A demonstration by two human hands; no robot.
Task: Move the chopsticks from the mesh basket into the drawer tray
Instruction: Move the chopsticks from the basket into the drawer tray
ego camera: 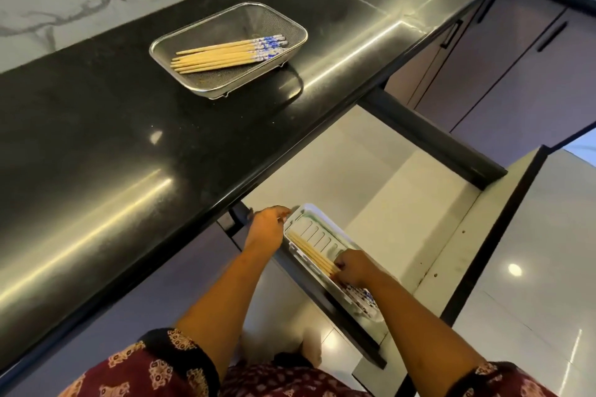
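Chopsticks (230,53): pale wood, blue-and-white patterned tops, loose in mesh basket (258,19).

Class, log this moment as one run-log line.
left hand: at tray end | right hand: grips placed chopsticks | mesh basket: holds remaining chopsticks

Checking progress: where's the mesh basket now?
Head view, upper centre: the mesh basket sits on the black countertop, chopsticks inside, beyond the open drawer.
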